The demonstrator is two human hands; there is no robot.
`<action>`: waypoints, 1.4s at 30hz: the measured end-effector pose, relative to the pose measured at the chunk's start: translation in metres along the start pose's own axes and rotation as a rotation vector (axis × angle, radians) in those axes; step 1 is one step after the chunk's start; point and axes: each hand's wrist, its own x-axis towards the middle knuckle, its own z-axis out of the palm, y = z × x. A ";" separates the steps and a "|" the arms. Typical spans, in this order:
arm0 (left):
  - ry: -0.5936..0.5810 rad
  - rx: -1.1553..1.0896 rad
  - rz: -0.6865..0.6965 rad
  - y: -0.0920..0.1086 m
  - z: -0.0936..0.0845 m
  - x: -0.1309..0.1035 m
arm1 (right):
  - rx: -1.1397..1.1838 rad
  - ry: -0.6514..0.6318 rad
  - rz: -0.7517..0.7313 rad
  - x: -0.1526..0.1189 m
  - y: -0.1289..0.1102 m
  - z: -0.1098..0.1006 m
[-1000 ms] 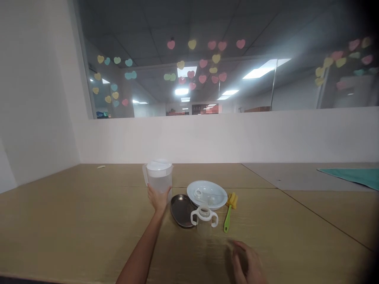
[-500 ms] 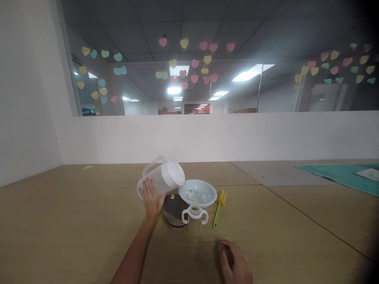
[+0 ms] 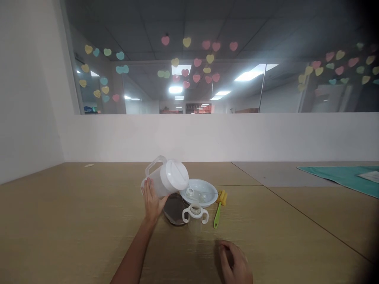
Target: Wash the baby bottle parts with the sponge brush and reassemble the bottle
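Left forearm: enters from the bottom edge, slants up and slightly right, with the wrist below the pitcher.
Left grip (image 3: pixel 153 203): clamped on the pitcher's body from the near lower side, fingers pointing up along its wall, thumb out to the right beneath it.
Pitcher (image 3: pixel 161 183): tilted, lid end to the right and toward the viewer, handle up at the left; the lid overlaps the bowl's left rim in view, contact unclear.
Right grip (image 3: pixel 236 263): low at the front, near the surface (image 3: pixel 89 228), fingers curled toward the thumb around a dark hollow; I cannot tell whether the tips meet. No object shows in it.
Two-handled bottle (image 3: pixel 195 223): upright, uncapped, in front of the bowl (image 3: pixel 209 186).
Dark tray (image 3: pixel 174 211): left of the bottle, partly below the pitcher.
Brush (image 3: pixel 217 216): right of the bowl, yellow head away, green handle toward the viewer.
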 end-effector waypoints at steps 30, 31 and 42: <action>0.090 -0.035 -0.450 -0.014 0.003 -0.006 | -0.050 -0.015 -0.008 0.003 0.005 0.004; 0.081 -0.036 -0.466 -0.015 0.004 -0.007 | -0.052 -0.010 -0.003 0.003 0.003 0.004; 0.102 -0.065 -0.580 -0.018 0.008 -0.007 | -0.077 -0.402 0.183 0.054 0.002 -0.010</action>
